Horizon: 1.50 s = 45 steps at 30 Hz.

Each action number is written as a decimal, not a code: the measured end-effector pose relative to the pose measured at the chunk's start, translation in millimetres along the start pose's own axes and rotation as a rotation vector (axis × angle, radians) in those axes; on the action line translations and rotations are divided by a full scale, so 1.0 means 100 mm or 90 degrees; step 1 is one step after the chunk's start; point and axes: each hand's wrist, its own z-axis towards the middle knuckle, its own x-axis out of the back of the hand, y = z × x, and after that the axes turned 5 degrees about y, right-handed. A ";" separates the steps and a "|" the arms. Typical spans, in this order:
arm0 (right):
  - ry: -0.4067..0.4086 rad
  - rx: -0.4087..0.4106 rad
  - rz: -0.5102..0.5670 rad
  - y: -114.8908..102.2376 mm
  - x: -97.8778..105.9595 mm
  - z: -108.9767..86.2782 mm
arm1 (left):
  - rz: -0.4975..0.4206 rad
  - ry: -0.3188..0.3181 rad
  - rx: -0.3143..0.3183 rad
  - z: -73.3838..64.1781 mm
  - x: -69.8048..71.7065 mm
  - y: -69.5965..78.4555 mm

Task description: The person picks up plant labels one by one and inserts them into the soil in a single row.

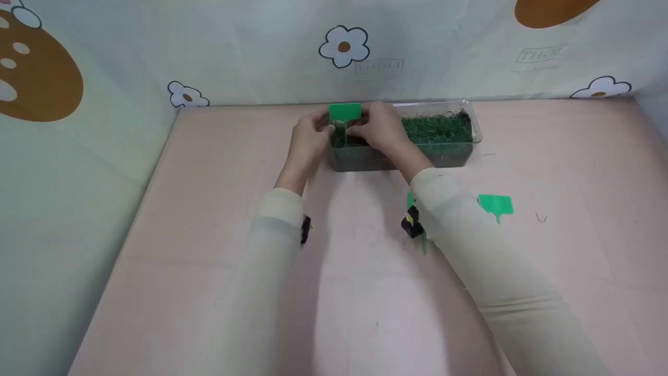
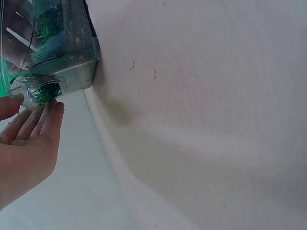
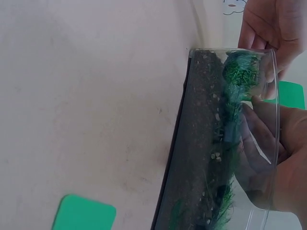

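A clear plastic planter box [image 1: 360,166] with dark soil and green grass [image 1: 436,129] stands at the back of the table. Over its left end a green plant label [image 1: 344,112] stands upright. My right hand [image 1: 385,128] reaches in over the rim and pinches the label's thin stem, low by the grass, as the right wrist view shows. At the left end my left hand [image 1: 304,142] grips the box's end wall, thumb at the rim and fingers against the outside. Part of the right hand shows only through the clear wall.
A second green label [image 1: 496,204] lies on the pink table cover [image 1: 209,219] to the right. Another label [image 1: 410,199] is partly hidden beneath the right wrist. Small grass bits lie scattered about. A patterned curtain [image 1: 250,57] hangs right behind the box.
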 end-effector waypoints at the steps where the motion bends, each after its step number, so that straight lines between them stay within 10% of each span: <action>1: -0.001 -0.001 0.004 0.00 0.01 0.00 | -0.001 -0.001 0.001 0.00 0.00 0.00; 45: 0.050 -0.015 0.021 0.19 0.48 -0.31 | -0.021 0.008 0.010 -0.02 -0.02 0.01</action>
